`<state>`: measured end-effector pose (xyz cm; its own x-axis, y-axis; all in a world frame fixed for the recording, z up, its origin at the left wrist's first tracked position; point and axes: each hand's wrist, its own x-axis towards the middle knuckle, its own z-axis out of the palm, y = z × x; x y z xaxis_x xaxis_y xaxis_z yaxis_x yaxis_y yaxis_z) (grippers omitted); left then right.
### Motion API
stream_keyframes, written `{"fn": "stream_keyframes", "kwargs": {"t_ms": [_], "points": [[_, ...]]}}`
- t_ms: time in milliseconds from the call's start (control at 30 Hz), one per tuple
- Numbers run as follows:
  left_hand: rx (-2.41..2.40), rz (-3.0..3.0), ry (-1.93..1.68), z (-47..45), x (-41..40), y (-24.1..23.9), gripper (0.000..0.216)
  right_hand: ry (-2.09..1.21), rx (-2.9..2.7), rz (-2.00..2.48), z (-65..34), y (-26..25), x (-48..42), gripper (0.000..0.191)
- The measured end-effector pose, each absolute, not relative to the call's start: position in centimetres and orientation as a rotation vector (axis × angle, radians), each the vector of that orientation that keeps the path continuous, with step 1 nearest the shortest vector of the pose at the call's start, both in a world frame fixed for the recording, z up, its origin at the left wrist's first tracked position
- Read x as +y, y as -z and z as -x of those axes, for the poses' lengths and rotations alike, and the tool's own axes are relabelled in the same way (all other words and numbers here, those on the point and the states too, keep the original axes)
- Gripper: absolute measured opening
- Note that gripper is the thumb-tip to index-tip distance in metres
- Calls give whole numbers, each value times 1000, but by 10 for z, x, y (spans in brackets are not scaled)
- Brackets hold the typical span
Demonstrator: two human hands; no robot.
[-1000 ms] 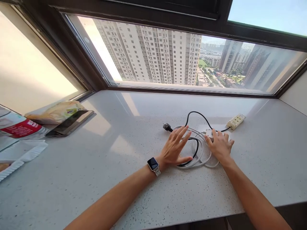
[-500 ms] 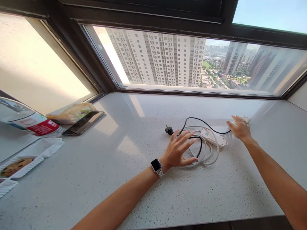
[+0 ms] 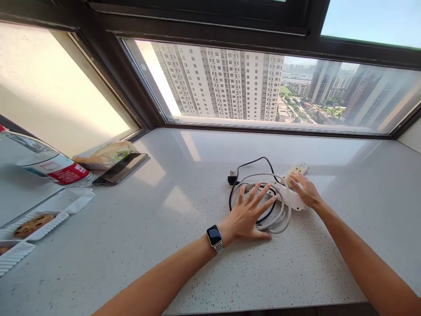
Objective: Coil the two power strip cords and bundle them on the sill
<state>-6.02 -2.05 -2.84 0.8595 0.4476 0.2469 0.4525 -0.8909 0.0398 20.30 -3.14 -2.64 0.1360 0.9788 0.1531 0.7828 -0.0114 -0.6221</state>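
On the white speckled sill [image 3: 184,245] lies a coiled white cable [image 3: 285,219] with a white power strip [image 3: 292,202]. My left hand [image 3: 250,213], a watch on its wrist, lies flat on the coil with fingers spread. A black cable [image 3: 255,161] loops from a black plug [image 3: 232,178] to a beige power strip [image 3: 298,168] behind the coil. My right hand [image 3: 305,191] lies over the white strip, its fingertips touching the near side of the beige strip, with no clear grip.
At the left stand a dark phone [image 3: 120,169], a yellow snack bag [image 3: 105,153], a lying water bottle [image 3: 49,164] and white paper trays with a cookie [image 3: 33,224]. The window frame [image 3: 263,127] closes off the back. The sill's front edge runs along the bottom.
My right hand went out to the beige strip on the right and brought it left, up against the coil. The black cable bunched up with it. My left hand stayed on the coil.
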Motion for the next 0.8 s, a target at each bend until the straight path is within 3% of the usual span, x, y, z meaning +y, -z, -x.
{"fn": "stream_keyframes", "kwargs": {"t_ms": [267,367,467,600,700,800], "points": [[-342,3069,337,21,18,10,105,-510,-1732,1579,-162,22,-48,54],[-230,3072,302,4,26,-1,101,-510,-1438,1418,-171,29,-53,43],[-196,3084,236,-17,28,-10,100,-275,-1013,1402,-195,38,-58,32],[-274,3137,156,-49,35,-11,103,-71,-933,1597,-233,48,-64,44],[-364,3155,62,-67,40,-6,99,-291,-1096,1682,-248,54,-63,60],[-429,3125,44,-76,34,-1,95,-391,-1204,1683,-246,55,-60,63]]}}
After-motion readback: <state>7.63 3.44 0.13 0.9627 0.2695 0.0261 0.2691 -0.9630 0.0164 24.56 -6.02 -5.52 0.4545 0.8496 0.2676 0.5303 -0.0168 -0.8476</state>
